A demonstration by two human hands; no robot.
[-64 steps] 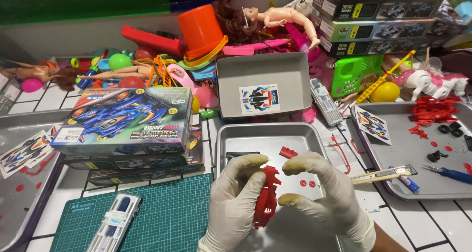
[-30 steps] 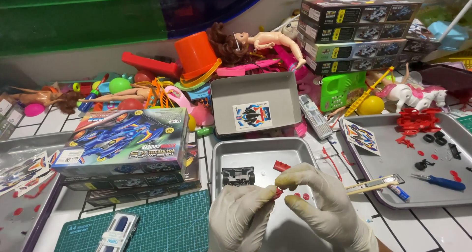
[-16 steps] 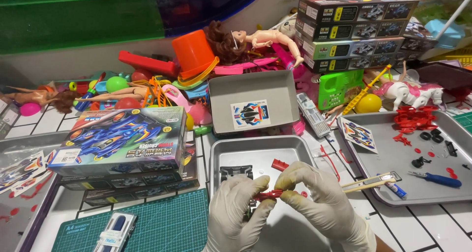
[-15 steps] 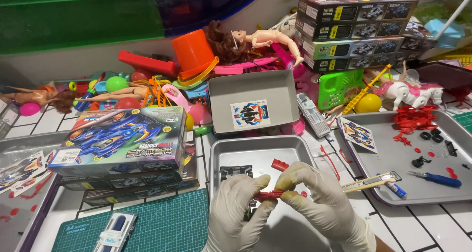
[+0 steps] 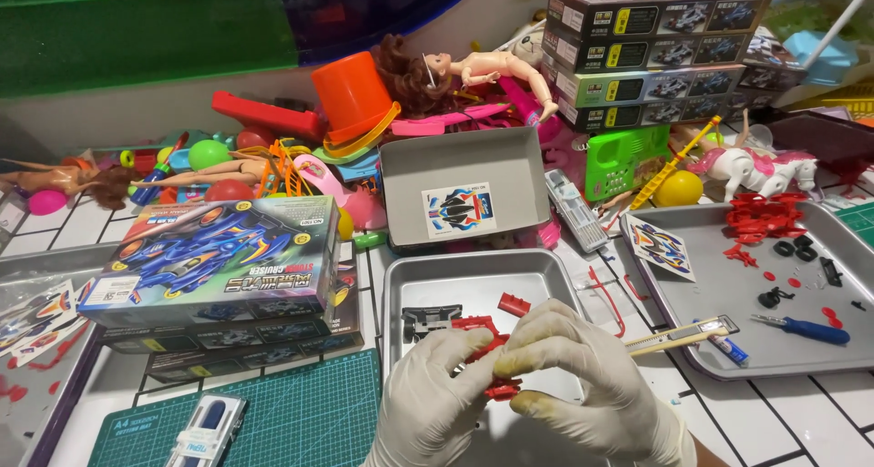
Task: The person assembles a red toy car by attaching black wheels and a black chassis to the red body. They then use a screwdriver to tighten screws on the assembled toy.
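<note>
Drawn closer together since half a second ago, gloved hands over the near edge of the steel tray (image 5: pixel 401 289). Left hand (image 5: pixel 428 399) pinching the red plastic car part (image 5: pixel 487 349) from the left. Right hand (image 5: pixel 583 376) clamped on the same part from above, fingers curled. Farther right, a craft knife (image 5: pixel 678 337) across the rim of the right-hand tray (image 5: pixel 728 362).

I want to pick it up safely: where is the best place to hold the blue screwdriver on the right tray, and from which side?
Grip the blue screwdriver by its thick blue handle, coming from above on its right. It lies flat on the right tray, thin metal tip pointing left, with free space around the handle.
</note>
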